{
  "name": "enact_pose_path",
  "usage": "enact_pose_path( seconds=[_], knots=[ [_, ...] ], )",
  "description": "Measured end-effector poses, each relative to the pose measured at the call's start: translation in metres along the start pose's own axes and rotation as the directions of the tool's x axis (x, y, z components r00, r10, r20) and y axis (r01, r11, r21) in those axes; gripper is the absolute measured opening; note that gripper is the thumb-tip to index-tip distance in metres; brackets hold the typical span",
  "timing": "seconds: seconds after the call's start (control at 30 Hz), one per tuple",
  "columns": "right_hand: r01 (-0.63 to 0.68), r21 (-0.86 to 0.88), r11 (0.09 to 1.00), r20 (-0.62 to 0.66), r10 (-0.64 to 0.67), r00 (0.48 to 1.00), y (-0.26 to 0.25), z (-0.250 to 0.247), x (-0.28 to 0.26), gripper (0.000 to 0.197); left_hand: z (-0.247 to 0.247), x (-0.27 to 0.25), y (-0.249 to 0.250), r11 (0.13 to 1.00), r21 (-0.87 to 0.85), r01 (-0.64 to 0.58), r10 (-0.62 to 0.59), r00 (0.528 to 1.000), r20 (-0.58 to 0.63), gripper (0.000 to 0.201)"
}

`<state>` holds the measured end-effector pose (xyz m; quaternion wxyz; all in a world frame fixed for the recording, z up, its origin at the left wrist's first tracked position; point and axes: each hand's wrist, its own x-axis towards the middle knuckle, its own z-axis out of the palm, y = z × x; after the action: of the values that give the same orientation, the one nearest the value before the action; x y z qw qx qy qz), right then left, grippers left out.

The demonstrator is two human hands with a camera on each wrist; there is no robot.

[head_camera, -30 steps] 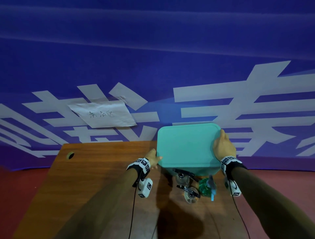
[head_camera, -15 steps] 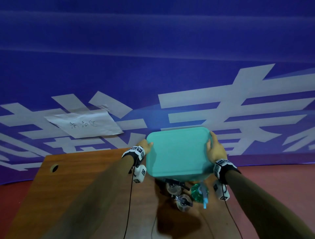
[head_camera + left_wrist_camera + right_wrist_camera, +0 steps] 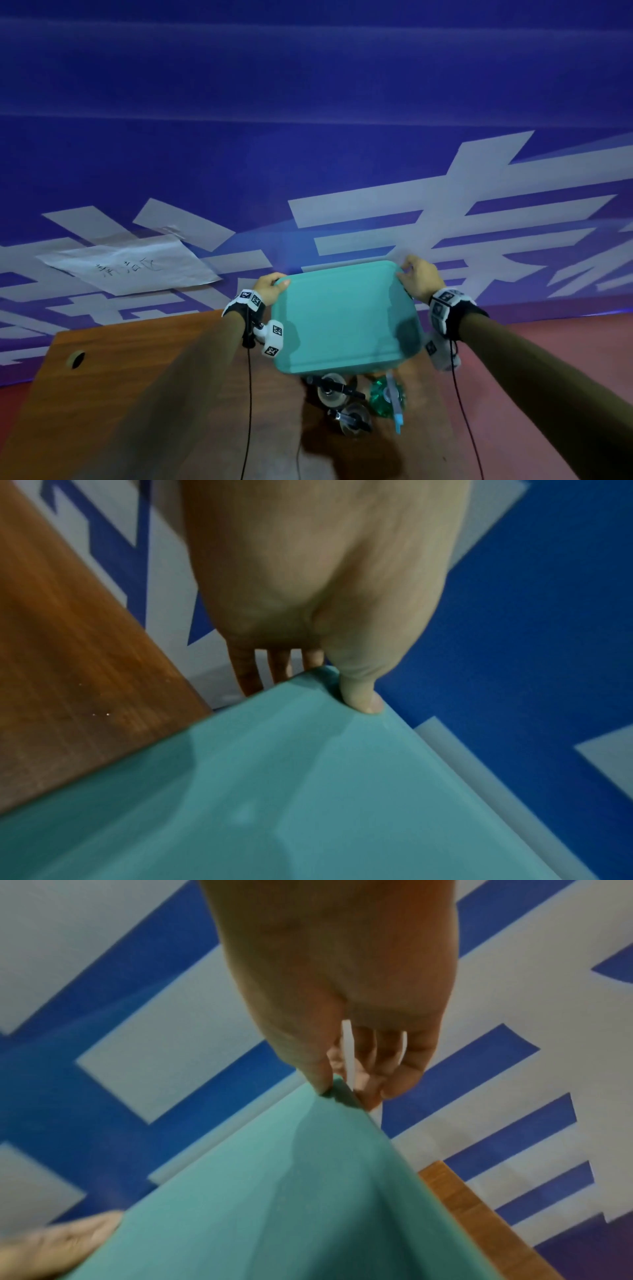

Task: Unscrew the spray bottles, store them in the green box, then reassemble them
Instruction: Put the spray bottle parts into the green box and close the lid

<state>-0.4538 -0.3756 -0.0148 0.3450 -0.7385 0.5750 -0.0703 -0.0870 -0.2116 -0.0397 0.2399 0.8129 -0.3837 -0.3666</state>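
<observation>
The green box (image 3: 342, 318) with its flat lid (image 3: 308, 791) stands at the far edge of the wooden table (image 3: 154, 377). My left hand (image 3: 270, 287) pinches the lid's far left corner, thumb on top and fingers below. My right hand (image 3: 418, 277) pinches the far right corner of the lid (image 3: 291, 1177) the same way. The lid's far edge looks raised. In front of the box stand two clear spray bottles (image 3: 332, 390) (image 3: 354, 416) with black heads and a green spray bottle (image 3: 385, 395) with a blue trigger. What lies inside the box is hidden.
A blue banner with white characters (image 3: 376, 222) hangs right behind the table. A sheet of paper with handwriting (image 3: 133, 267) is taped to it at the left. A cable hole (image 3: 76, 359) sits in the table's left part. Red floor (image 3: 513, 329) lies to the right.
Both hands slid from the lid's side edges up to its far corners and now pinch them. The head view shifted, so the box appears lower and further left.
</observation>
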Motion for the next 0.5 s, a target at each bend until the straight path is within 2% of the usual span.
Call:
enact_pose_path(
  seconds=[0.1,0.2,0.27,0.4,0.5],
  knots=[
    [-0.047,0.120,0.992,0.035,0.043,0.998,-0.008,0.007,0.013,0.036,-0.002,0.001,-0.003,0.999,-0.031,-0.011,0.011,1.000,0.018,0.017],
    [-0.141,0.310,0.940,0.021,0.142,0.990,-0.005,0.020,0.021,0.034,-0.002,-0.006,0.005,0.999,-0.031,-0.042,0.043,0.999,0.003,0.019],
    [-0.147,0.388,0.910,-0.012,0.165,0.986,0.001,0.028,0.024,0.034,-0.001,-0.008,0.007,0.998,-0.007,-0.055,0.055,0.998,-0.017,0.021],
    [-0.118,0.378,0.918,-0.038,0.142,0.989,-0.005,0.028,0.015,0.040,0.000,-0.014,0.013,0.992,0.124,-0.028,0.029,1.000,0.001,0.029],
    [-0.135,0.269,0.954,0.019,0.135,0.991,-0.010,0.021,0.004,0.059,-0.006,-0.013,0.014,0.953,0.276,0.124,-0.130,0.992,0.002,0.061]
  ],
)
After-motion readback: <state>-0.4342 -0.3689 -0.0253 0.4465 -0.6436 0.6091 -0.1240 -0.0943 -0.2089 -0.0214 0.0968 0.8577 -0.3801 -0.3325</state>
